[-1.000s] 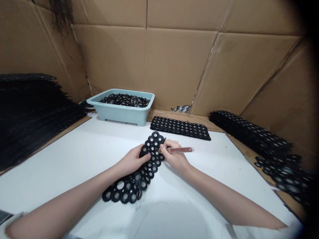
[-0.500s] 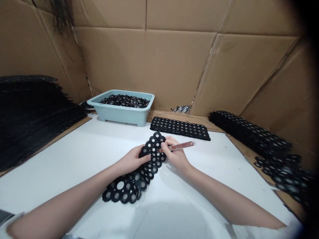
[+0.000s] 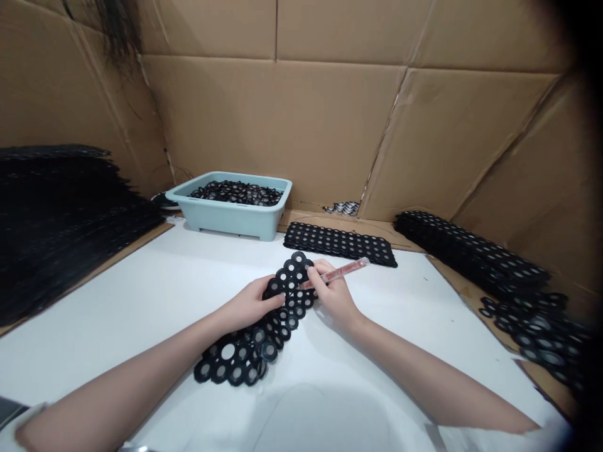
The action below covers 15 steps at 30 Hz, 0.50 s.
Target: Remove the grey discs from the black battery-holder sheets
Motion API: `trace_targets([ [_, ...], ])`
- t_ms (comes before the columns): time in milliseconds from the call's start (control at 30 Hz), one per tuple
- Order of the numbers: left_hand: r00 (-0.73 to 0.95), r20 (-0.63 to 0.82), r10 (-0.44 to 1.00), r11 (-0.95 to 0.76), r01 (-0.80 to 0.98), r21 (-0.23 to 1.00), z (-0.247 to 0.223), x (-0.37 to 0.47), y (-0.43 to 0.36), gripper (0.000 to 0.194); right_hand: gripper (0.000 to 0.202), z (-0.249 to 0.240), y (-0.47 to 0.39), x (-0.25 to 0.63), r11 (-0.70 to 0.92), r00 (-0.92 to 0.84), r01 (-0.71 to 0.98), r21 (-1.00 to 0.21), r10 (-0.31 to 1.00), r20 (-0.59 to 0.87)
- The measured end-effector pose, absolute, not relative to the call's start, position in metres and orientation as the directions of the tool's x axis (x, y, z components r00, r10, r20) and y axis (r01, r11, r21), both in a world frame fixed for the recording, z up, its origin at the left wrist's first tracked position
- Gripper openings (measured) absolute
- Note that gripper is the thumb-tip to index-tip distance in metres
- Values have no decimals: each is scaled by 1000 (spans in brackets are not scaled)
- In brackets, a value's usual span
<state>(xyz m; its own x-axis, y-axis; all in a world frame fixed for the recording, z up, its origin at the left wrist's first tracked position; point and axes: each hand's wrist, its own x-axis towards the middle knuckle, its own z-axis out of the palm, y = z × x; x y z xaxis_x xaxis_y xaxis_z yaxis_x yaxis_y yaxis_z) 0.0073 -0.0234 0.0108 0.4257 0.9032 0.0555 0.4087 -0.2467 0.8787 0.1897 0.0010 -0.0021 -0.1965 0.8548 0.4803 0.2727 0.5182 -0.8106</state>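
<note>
A limp strip of joined black rings with pale round centres [image 3: 267,336] lies across the white tabletop, its upper end raised between my hands. On its left edge my left hand [image 3: 249,304] is closed, the thumb pressing on top of the rings. My right hand [image 3: 332,292] grips a slim tool with a clear reddish handle [image 3: 346,270]. The tool's thin tip points left and meets the upper part of the strip; its exact kind cannot be made out. Fingers of the right hand also reach behind the strip's right edge.
A light blue basin [image 3: 230,218] full of black rings stands at the back left. Beside it lies a flat black ring panel [image 3: 340,243]. Stacked panels [image 3: 471,251] and loose ring pieces [image 3: 541,333] are on the right. A tall black stack [image 3: 61,232] rises on the left. Cardboard walls [image 3: 330,125] enclose the table.
The handle of the tool has tilted up slightly at its outer end. Both hands and the strip stay in almost the same place.
</note>
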Motion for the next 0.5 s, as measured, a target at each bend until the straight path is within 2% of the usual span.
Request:
trace_targets([
  [167,411,54,910,-245,428,870,11,7,-24,31,27,-5,1,190,444,-184,239,-864,894,408],
  [367,423,65,904,-258,417,871,11,7,-23,34,29,-3,0,190,520,-229,282,-807,853,469],
  [500,441,61,895,-261,409,875,13,8,-24,36,29,-2,-3,189,509,-267,269,-818,855,444],
])
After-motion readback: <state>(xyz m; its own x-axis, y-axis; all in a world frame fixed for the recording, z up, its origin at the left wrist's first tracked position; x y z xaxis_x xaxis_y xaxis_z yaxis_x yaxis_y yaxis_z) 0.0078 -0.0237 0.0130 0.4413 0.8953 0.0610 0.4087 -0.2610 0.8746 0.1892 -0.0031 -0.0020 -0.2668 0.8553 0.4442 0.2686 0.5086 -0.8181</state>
